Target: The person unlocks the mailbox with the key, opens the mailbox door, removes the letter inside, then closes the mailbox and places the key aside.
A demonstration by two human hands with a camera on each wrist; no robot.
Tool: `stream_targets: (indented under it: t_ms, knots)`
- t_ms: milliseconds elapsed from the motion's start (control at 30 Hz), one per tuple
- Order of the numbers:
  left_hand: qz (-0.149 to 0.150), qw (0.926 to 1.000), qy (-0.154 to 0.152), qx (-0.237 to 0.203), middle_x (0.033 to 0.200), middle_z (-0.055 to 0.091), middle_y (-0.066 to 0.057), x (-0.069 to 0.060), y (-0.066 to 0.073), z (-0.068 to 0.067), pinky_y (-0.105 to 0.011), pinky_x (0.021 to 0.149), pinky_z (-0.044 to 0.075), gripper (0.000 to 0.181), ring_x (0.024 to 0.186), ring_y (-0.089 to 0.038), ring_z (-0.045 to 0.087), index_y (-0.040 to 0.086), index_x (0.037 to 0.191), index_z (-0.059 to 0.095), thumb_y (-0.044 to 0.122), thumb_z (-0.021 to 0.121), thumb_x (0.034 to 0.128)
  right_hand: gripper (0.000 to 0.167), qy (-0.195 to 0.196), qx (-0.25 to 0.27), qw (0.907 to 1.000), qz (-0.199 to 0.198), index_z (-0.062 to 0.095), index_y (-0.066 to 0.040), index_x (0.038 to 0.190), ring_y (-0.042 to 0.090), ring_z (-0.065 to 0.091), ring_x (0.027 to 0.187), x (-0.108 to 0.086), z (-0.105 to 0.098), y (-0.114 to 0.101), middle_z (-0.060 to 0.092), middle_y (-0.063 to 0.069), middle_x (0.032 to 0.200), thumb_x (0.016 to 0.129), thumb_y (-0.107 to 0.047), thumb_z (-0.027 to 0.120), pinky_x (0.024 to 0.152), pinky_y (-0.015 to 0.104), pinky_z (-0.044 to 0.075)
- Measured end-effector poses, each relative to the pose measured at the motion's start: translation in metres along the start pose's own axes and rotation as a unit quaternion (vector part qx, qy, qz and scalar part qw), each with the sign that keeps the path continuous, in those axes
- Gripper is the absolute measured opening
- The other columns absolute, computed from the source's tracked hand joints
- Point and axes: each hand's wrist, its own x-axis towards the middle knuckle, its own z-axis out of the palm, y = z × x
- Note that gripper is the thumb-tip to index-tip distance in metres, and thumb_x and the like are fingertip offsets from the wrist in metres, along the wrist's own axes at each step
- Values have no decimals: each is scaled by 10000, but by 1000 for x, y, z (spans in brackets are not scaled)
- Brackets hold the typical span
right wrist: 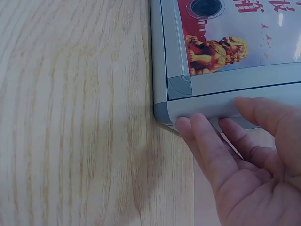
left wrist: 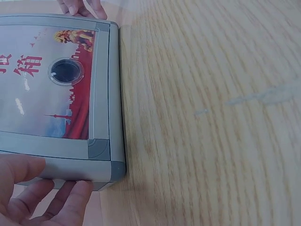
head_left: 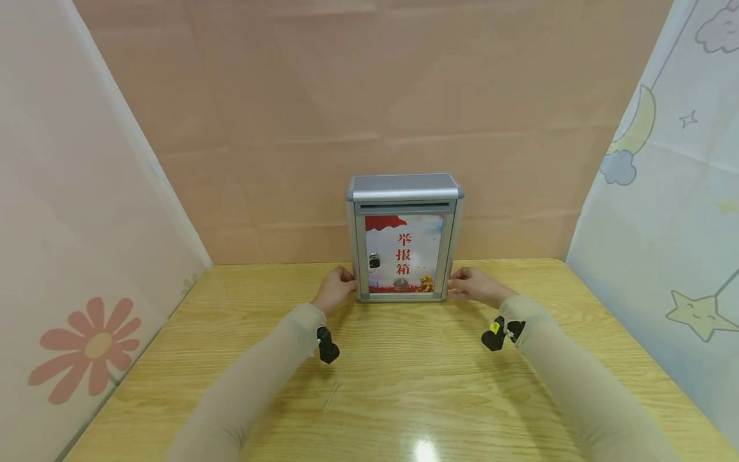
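A silver-grey metal report box (head_left: pixel 403 237) stands upright on the table, its slot near the top and a small lock with a black part (head_left: pixel 374 260) at the left of its door. Red characters and a golden lion decorate the front panel. My left hand (head_left: pixel 336 289) touches the box's lower left side, its thumb by the front edge in the left wrist view. On the opposite side, my right hand (right wrist: pixel 249 160) rests its fingertips against the lower side wall, thumb near the front frame. Both hands have loosely bent fingers. The box's back is hidden.
The wooden table (head_left: pixel 404 372) reaches back to a plain peach-coloured backdrop (head_left: pixel 277 160) close behind the box. Pale printed panels flank both sides, with a flower (head_left: pixel 95 346) on the left and a star (head_left: pixel 701 314) on the right.
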Motion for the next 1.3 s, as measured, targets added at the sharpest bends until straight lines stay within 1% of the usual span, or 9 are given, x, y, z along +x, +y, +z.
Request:
stream_targets:
  t_ms: [400, 567, 733, 800, 900, 1000, 1133, 1233, 1300]
  knots:
    - [23, 9999, 98, 35, 992, 612, -151, 1, -3, 1, -344, 774, 499, 158, 874, -233, 564, -11, 1020, 557, 117, 580, 930, 423, 93, 20, 9999, 67, 312, 178, 1333, 359, 565, 1141, 3, 1, 2, 445, 314, 1283, 1036, -105, 419, 1010, 400, 460]
    - [64, 9999, 117, 51, 989, 615, -152, 0, -3, 1, -350, 778, 496, 163, 874, -237, 566, -11, 1017, 560, 122, 581, 926, 444, 75, 28, 10000, 43, 297, 175, 1351, 425, 505, 1204, 1, 2, 0, 425, 317, 1308, 1041, -120, 416, 1026, 416, 445]
    - [62, 9999, 90, 118, 989, 617, -149, -1, -2, 1, -352, 775, 494, 168, 876, -237, 564, -9, 1024, 560, 127, 583, 930, 446, -90, -672, 9975, 223, 331, 196, 1334, 464, 487, 1224, -6, -2, -8, 405, 364, 1334, 1031, -117, 431, 1007, 461, 458]
    - [78, 9999, 86, 111, 991, 617, -154, -1, -2, 2, -355, 777, 496, 172, 879, -241, 565, -13, 1028, 559, 126, 583, 930, 450, -191, -1183, 9920, 390, 367, 195, 1321, 458, 514, 1203, -11, -2, -15, 432, 369, 1323, 1022, -131, 452, 970, 454, 490]
    - [87, 9998, 115, 103, 988, 618, -154, 0, -2, 2, -353, 774, 497, 172, 876, -241, 567, -15, 1029, 559, 124, 580, 930, 410, -397, -1944, 9781, 626, 462, 151, 1273, 421, 581, 1129, -19, 4, -31, 524, 334, 1250, 1010, -163, 481, 899, 421, 536]
    - [67, 9998, 157, 94, 979, 617, -149, -1, -2, 1, -349, 766, 490, 166, 870, -237, 560, -13, 1023, 563, 120, 581, 926, 357, -717, -2596, 9612, 591, 537, 91, 1227, 368, 628, 1049, -25, 19, -52, 598, 261, 1174, 1003, -184, 498, 846, 389, 555]
    - [78, 9997, 211, 79, 972, 618, -152, -3, -1, 2, -347, 762, 486, 165, 860, -237, 557, -18, 1020, 568, 115, 585, 925, 264, -888, -2933, 9519, -27, 594, 29, 1140, 266, 637, 922, -26, 47, -82, 639, 174, 1060, 995, -184, 534, 780, 355, 552]
    - [112, 9996, 234, 98, 968, 618, -156, -3, 0, 3, -342, 755, 487, 166, 853, -236, 557, -25, 1019, 569, 112, 586, 926, 170, -482, -3215, 9423, -798, 615, -27, 1047, 191, 615, 841, -25, 72, -105, 655, 103, 965, 976, -176, 575, 736, 331, 532]
    - [130, 9996, 236, 116, 967, 620, -157, -3, 0, 3, -341, 752, 489, 168, 849, -235, 559, -26, 1021, 570, 111, 586, 926, 122, 23, -3502, 9270, -1345, 618, -45, 1004, 183, 613, 824, -23, 88, -117, 660, 79, 928, 959, -157, 598, 724, 330, 526]
